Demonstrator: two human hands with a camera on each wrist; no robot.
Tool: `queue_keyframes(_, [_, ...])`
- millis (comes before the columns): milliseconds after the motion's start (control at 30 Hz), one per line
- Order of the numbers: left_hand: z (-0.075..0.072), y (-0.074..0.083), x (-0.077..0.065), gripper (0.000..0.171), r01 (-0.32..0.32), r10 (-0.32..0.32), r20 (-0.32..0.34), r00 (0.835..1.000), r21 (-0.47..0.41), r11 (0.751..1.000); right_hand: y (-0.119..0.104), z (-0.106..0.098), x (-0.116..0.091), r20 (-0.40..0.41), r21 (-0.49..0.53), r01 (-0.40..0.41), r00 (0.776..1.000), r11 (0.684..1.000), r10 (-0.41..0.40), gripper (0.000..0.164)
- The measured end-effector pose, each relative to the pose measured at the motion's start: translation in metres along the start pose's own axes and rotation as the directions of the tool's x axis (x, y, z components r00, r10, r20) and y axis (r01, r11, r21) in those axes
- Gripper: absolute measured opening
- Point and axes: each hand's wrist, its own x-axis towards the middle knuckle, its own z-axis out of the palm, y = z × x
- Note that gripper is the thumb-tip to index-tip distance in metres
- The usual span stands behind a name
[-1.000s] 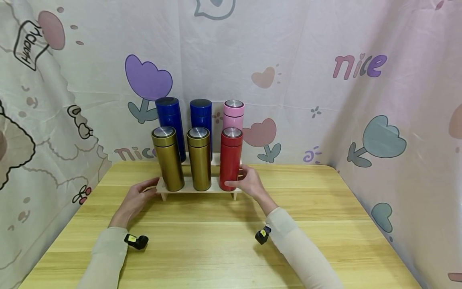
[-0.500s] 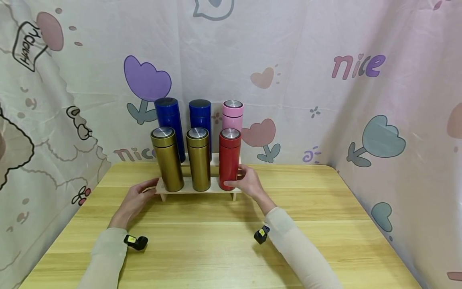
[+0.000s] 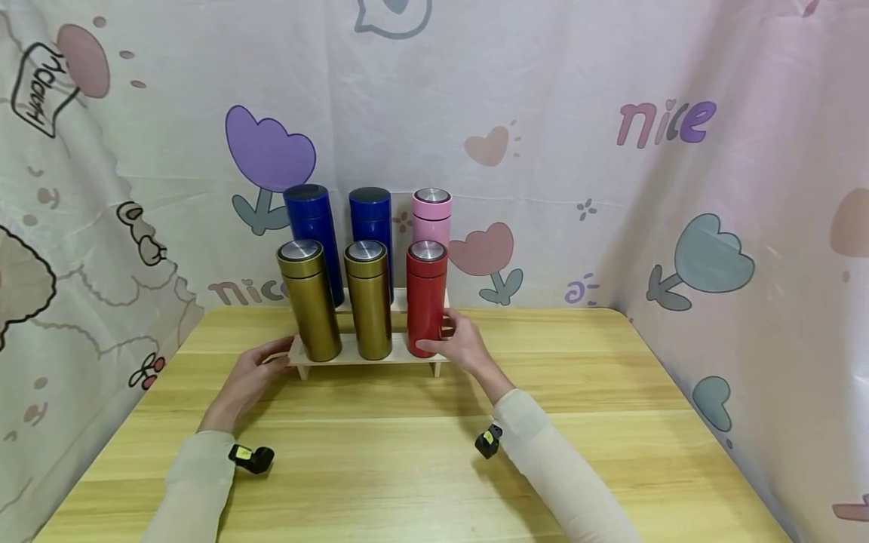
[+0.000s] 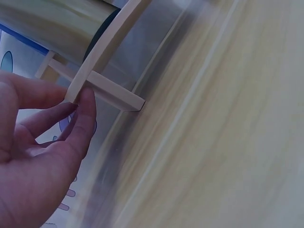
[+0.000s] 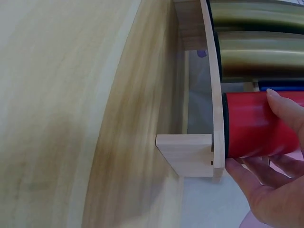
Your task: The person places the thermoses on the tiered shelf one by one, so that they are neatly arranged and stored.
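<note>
A two-tier wooden rack [image 3: 348, 351] stands on the table with thermos bottles upright on both steps. My left hand [image 3: 246, 381] pinches the left end of the front board between thumb and fingers, as the left wrist view shows. At the other end my right hand [image 3: 465, 347] grips the lower part of a red thermos [image 3: 425, 302], thumb in front, other fingers mostly behind it. The red bottle's base rests on the front board [image 5: 217, 109] in the right wrist view. Beside it stand two gold thermoses, one in the middle [image 3: 369, 309] and one at left [image 3: 308, 309].
On the rear step are two blue thermoses, left [image 3: 308, 215] and middle [image 3: 371, 215], and a pink thermos [image 3: 431, 222] behind the red one. The wood-grain table [image 3: 380, 460] extends in front of the rack. A printed cloth [image 3: 543, 188] hangs close behind.
The whole head view has shifted slightly, so everything appears a little farther left. Both hands keep their hold, and the bottles stay in the same places on the rack.
</note>
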Motion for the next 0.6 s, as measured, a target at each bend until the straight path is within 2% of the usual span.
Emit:
queue_keyframes(100, [-0.001,0.003,0.0,0.056,0.015,-0.014,-0.011,1.0,0.071,0.997,-0.001,0.001,0.0,0.006,-0.005,0.001,1.0,1.0,-0.001,0.073])
queue_keyframes(200, [-0.002,0.009,-0.001,0.054,0.032,-0.029,-0.019,0.999,0.182,0.983,-0.001,0.001,0.0,0.011,-0.011,0.006,1.0,1.0,-0.006,0.075])
queue_keyframes(300, [-0.001,0.016,-0.001,0.053,0.047,-0.041,-0.027,0.999,0.297,0.954,-0.001,-0.002,-0.002,0.012,-0.013,0.011,1.0,1.0,-0.011,0.077])
queue_keyframes(400, [0.001,0.024,-0.004,0.051,0.056,-0.046,-0.036,0.998,0.409,0.911,0.0,-0.01,-0.005,0.012,-0.026,0.015,1.0,1.0,-0.015,0.075])
queue_keyframes(467, [0.002,0.03,-0.007,0.05,0.049,-0.037,-0.034,0.999,0.492,0.869,0.001,-0.018,-0.008,0.007,-0.056,0.031,1.0,0.998,-0.03,0.07])
queue_keyframes(500, [0.003,0.033,-0.009,0.051,0.039,-0.029,-0.026,0.999,0.541,0.84,0.002,-0.023,-0.01,0.001,-0.083,0.039,0.999,0.996,-0.039,0.067])
queue_keyframes(567, [0.006,0.041,-0.015,0.051,0.017,-0.015,-0.008,1.0,0.645,0.764,0.004,-0.034,-0.017,-0.021,-0.153,0.06,0.998,0.986,-0.064,0.062])
queue_keyframes(600, [0.009,0.046,-0.018,0.052,0.009,-0.012,0.0,1.0,0.699,0.716,0.004,-0.039,-0.021,-0.037,-0.204,0.066,0.997,0.977,-0.075,0.06])
